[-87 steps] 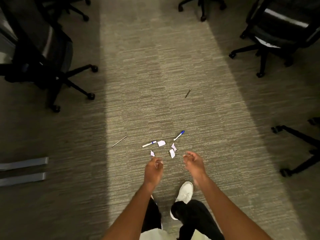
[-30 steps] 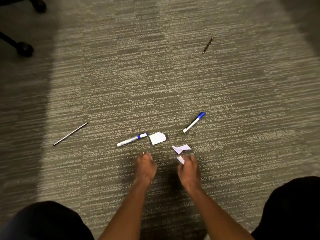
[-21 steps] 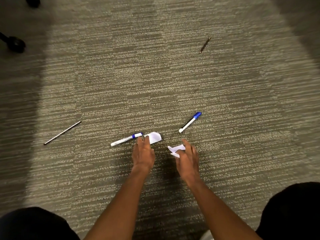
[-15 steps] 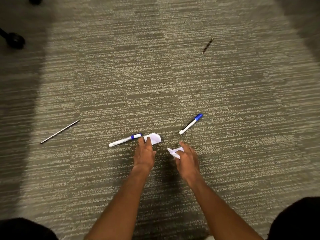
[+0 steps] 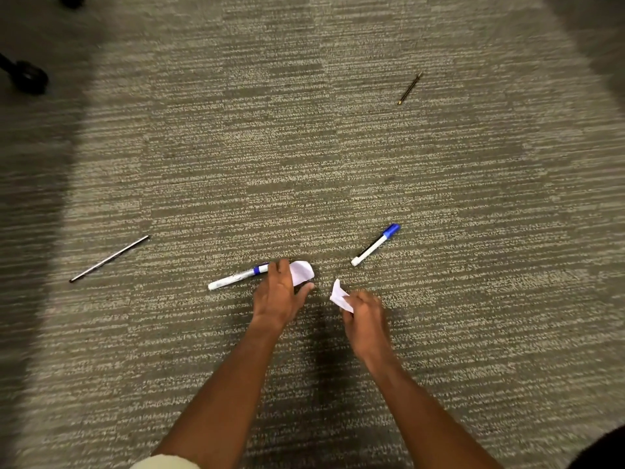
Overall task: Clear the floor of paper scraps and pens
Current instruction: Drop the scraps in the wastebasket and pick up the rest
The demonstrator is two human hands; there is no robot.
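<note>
Since half a second ago: left hand (image 5: 277, 292) advanced onto the larger paper scrap (image 5: 302, 271) at lower centre of frame; right hand (image 5: 363, 314) drawn back slightly with its scrap lifted off the carpet.

Grip, right: fingers curled round a small paper scrap (image 5: 338, 294), white corner protruding to upper left of the knuckles. Possibly more than one piece held; cannot tell.

Grip, left: fingers extended over the near edge of the larger scrap, thumb spread toward the right; touching or just about to pinch, not yet closed. Anything tucked in the palm hidden.

Items remaining on floor (image 5: 304, 147):
- larger scrap, partly under left fingertips, far half showing beyond them.
- blue-banded marker (image 5: 236, 277), just left of that scrap, blue end touching or nearly touching the left hand.
- blue-capped marker (image 5: 375, 244), right of centre, near the right hand but apart.
- thin metal pen (image 5: 109, 258), left of frame, well apart.
- dark pencil-like pen (image 5: 410, 88), upper right, well apart.

Step in hand, by judgement: gathering scraps, pens untouched.

Next move, by judgement: close thumb and fingers on the larger scrap, lift flat paper off carpet pile by its raised edge; then nearest marker.
</note>
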